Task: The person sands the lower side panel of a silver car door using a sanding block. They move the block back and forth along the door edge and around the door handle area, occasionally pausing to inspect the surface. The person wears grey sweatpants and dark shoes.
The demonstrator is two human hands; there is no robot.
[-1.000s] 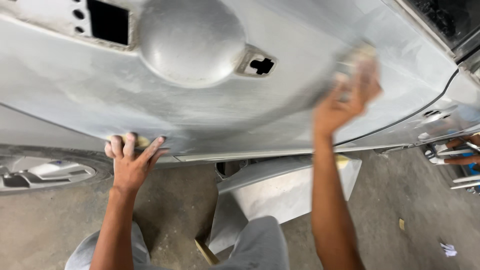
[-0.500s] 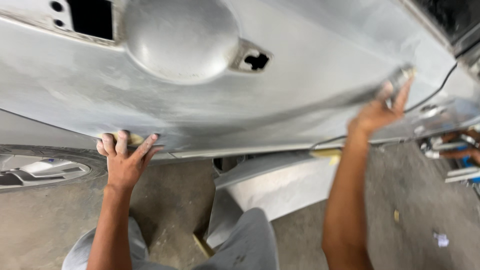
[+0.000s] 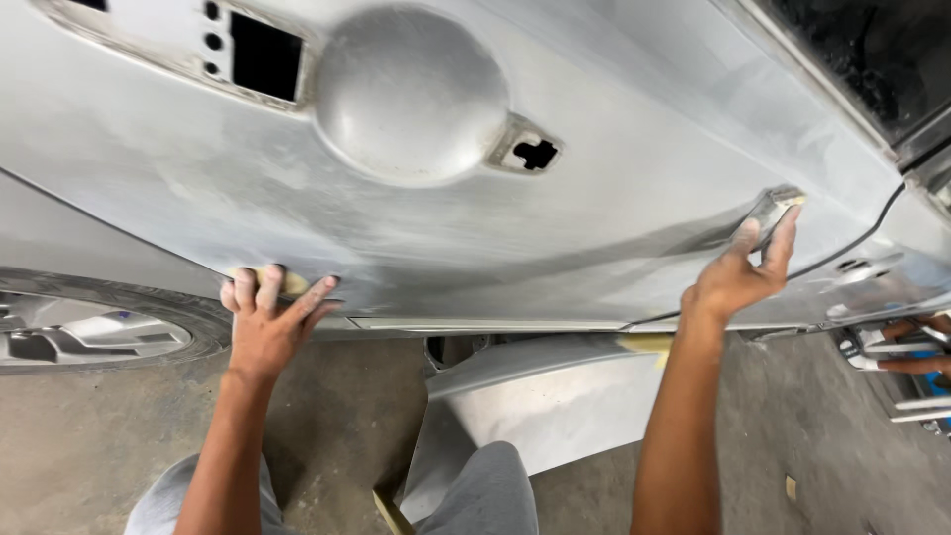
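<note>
Gripping a sanding block [image 3: 771, 210], right hand [image 3: 738, 277] now lower on door panel [image 3: 594, 139], left hand [image 3: 265, 322] open, unmoved.

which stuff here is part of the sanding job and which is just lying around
In use:
- car door panel, dull and sanded
- sanding pad, pressed to the panel under the right hand
- left hand, braced on the panel's lower edge

Lying about:
- loose grey body panel on the floor
- wheel
- tools at the right edge
</note>
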